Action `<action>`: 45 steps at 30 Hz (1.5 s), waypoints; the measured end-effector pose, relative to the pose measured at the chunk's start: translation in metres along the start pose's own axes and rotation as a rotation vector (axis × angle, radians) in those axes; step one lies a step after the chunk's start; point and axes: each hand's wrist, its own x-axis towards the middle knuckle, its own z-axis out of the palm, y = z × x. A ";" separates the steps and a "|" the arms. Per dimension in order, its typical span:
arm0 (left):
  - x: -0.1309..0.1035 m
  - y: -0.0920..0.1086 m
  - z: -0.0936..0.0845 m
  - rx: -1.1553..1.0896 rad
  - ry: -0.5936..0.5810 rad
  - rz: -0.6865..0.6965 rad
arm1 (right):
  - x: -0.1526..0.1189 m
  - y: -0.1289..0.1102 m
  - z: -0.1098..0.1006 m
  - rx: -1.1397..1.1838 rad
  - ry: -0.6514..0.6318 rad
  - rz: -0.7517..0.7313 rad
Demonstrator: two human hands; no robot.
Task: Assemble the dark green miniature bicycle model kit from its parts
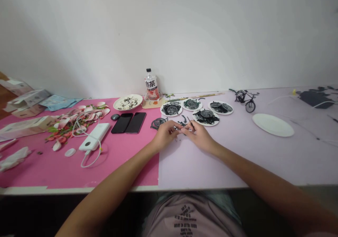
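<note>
two hands of mine are working close together: my right hand (199, 136) pinches a thin dark piece (191, 122) between the fingers; my left hand (166, 134) has bent fingers with tips near each other, but i cannot tell if they grip something. the loose dark bits (184, 118) lie just beyond my fingertips, so a careless knuckle could scatter them. the thin piece, i think, might slip or bend from too hard squeezing, and the spoked wheel (157, 123) beside my left hand could be knocked
</note>
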 end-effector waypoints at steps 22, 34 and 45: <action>0.004 0.011 -0.066 1.048 -0.239 -0.378 | -0.001 -0.005 -0.003 -0.027 0.005 -0.063; 0.013 0.016 -0.055 0.651 0.119 -0.373 | -0.002 -0.009 -0.002 -0.016 0.034 -0.078; 0.013 -0.009 -0.041 0.129 0.009 -0.311 | -0.002 -0.008 -0.002 -0.021 0.054 -0.110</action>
